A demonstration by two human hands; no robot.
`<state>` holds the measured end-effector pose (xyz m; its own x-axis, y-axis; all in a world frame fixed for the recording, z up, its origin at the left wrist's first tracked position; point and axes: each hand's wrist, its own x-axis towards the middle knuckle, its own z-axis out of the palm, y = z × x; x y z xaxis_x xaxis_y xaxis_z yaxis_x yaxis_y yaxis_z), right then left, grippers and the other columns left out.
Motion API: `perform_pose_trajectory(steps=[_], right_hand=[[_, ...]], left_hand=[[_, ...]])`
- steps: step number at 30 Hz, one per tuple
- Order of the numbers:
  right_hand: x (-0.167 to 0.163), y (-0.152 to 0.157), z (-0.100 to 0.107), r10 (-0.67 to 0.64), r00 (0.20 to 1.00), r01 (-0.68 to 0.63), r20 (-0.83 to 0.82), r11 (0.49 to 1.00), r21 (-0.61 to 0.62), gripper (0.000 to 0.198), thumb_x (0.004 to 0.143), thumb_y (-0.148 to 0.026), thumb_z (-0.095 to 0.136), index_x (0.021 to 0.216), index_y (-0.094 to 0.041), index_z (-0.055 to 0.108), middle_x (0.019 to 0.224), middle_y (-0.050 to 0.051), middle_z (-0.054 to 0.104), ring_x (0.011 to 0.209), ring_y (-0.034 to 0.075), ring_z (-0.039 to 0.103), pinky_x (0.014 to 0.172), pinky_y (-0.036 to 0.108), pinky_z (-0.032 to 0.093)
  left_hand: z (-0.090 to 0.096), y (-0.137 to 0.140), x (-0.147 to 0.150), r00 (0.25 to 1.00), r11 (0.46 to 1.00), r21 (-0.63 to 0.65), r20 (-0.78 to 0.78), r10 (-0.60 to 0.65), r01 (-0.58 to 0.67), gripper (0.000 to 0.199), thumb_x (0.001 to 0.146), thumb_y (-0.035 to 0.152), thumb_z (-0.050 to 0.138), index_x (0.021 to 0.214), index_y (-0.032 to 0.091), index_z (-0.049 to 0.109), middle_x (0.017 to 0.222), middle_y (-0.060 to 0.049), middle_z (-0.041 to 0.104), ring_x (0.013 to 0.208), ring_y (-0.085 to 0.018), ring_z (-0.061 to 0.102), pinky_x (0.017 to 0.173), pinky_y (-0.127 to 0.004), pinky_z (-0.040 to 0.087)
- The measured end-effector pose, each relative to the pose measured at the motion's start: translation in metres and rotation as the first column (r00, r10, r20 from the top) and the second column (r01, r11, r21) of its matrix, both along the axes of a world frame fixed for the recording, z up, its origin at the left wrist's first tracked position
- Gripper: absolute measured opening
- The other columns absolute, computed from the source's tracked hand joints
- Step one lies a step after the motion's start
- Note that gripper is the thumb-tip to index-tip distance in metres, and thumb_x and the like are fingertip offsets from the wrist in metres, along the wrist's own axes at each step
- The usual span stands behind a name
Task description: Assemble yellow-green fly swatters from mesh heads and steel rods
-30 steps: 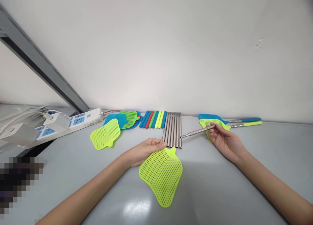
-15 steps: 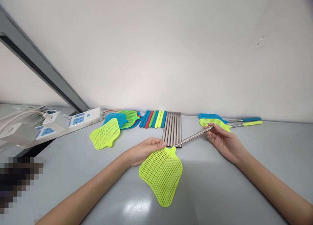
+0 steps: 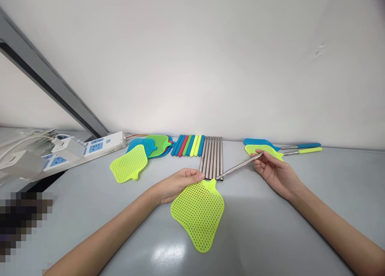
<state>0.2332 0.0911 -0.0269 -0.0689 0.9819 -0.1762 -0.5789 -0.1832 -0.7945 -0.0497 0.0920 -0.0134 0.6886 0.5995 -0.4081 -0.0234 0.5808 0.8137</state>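
My left hand (image 3: pixel 177 186) pinches a yellow-green fly swatter head (image 3: pixel 198 216) near its neck, the perforated paddle hanging toward me. My right hand (image 3: pixel 276 174) is closed around the far end of a metal rod (image 3: pixel 239 166). The rod's thin tip meets the neck of the swatter head; whether it sits inside the socket I cannot tell. Just behind lies a row of metal rods (image 3: pixel 212 158). Beyond my right fingers lie a blue fly swatter (image 3: pixel 257 142) and a yellow-green fly swatter (image 3: pixel 261 150), both with rods and coloured grips.
Several coloured grips (image 3: pixel 188 146) lie in a row by the wall. To their left are overlapping blue and green swatter heads (image 3: pixel 159 144) and a loose yellow-green swatter head (image 3: pixel 129 164). A white power strip (image 3: pixel 105 144) with plugged-in adapters occupies the left side of the grey table (image 3: pixel 270 236).
Both hands, the swatter head and the rod keep nearly the same positions. The whole view has shifted very slightly.
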Motion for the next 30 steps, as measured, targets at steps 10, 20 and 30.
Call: perform_pose_trajectory(steps=[10,20,30], right_hand=[[0.0003,0.0006,-0.0017,0.032,0.999,-0.032,-0.006,0.999,-0.001,0.014,0.078,-0.024,0.049,0.084,-0.018,0.060,0.089,0.004,0.058,0.070,0.008,0.055,0.070,0.019,0.049],[0.0006,-0.0003,-0.0009,0.036,0.999,-0.036,-0.008,0.999,0.000,0.015,0.079,-0.023,0.047,0.085,-0.017,0.059,0.088,0.005,0.058,0.070,0.008,0.055,0.070,0.018,0.049],[-0.0002,-0.0008,0.0010,0.029,1.000,-0.029,0.006,1.000,0.002,0.015,0.080,-0.023,0.046,0.085,-0.018,0.060,0.088,0.004,0.058,0.070,0.008,0.055,0.069,0.018,0.049]], left_hand=[[0.0002,0.0000,0.0007,1.000,1.000,-0.007,0.002,0.004,-0.004,0.020,0.075,0.031,0.051,0.074,0.011,0.055,0.071,-0.003,0.058,0.063,-0.009,0.055,0.062,-0.022,0.040],[0.0007,-0.0007,0.0014,1.000,1.000,0.002,-0.006,0.006,-0.006,0.022,0.076,0.031,0.050,0.077,0.010,0.057,0.074,-0.004,0.059,0.064,-0.009,0.055,0.063,-0.023,0.041],[0.0009,-0.0011,0.0019,1.000,1.000,0.017,-0.020,0.002,-0.002,0.022,0.076,0.032,0.050,0.075,0.011,0.057,0.071,-0.003,0.058,0.061,-0.008,0.055,0.060,-0.021,0.040]])
